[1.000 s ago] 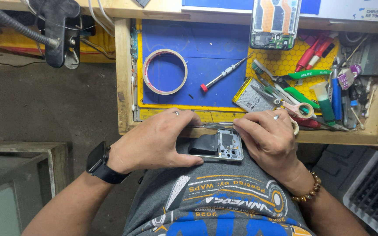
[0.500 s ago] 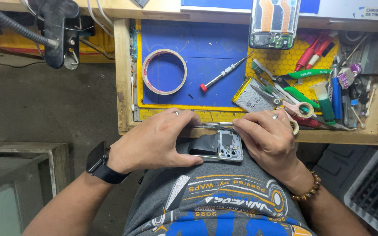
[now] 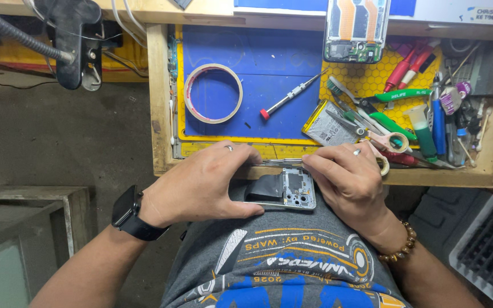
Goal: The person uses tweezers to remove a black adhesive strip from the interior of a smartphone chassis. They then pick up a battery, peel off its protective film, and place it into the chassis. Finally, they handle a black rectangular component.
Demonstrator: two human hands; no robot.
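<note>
Left hand (image 3: 201,182) curled around one opened phone (image 3: 283,191), gripping its left end at the person's lap | right hand (image 3: 349,182) closed on its right edge | beyond on tray: one tape roll (image 3: 213,93), one screwdriver (image 3: 291,94), one battery (image 3: 329,122), one pair of scissors (image 3: 372,134)

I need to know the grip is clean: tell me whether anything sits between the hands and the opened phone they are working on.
Nothing visible does. The left hand and right hand both touch the opened grey phone body directly, at the edge of the wooden tray. Thin metal tweezers lie just behind it, not between.
</note>
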